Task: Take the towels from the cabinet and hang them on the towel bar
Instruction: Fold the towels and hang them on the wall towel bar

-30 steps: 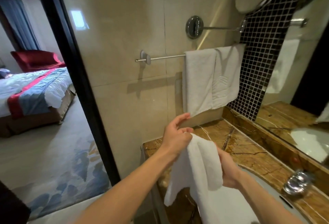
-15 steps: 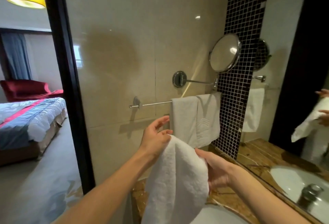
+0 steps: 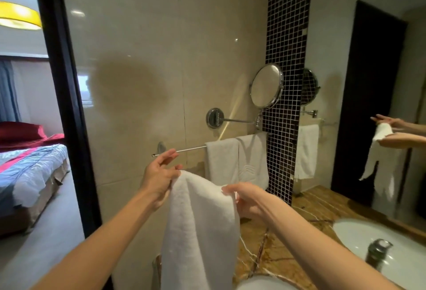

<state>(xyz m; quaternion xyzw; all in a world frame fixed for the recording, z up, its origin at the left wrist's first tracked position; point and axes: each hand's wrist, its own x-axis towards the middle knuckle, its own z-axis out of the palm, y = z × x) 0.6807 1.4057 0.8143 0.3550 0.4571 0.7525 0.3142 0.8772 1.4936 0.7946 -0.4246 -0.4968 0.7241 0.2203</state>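
Observation:
A white towel [image 3: 200,227] hangs folded between my hands, its top edge held up just below the chrome towel bar [image 3: 189,150]. My left hand [image 3: 159,174] pinches the towel's upper left corner, with some fingers stretched toward the bare left part of the bar. My right hand [image 3: 247,197] holds the towel's upper right edge. Two white towels [image 3: 235,163] hang side by side on the right part of the bar. The cabinet is out of view.
A round swivel mirror [image 3: 266,85] on an arm sticks out above the bar. A brown marble counter [image 3: 318,206] with a white sink [image 3: 359,236] and a tap [image 3: 378,253] lies at the lower right. A large wall mirror [image 3: 368,105] fills the right. A doorway [image 3: 34,151] on the left opens to a bedroom.
Both hands have lifted the towel from counter height up to the bar. My view has tilted upward, and the hands have spread the towel's top edge wider.

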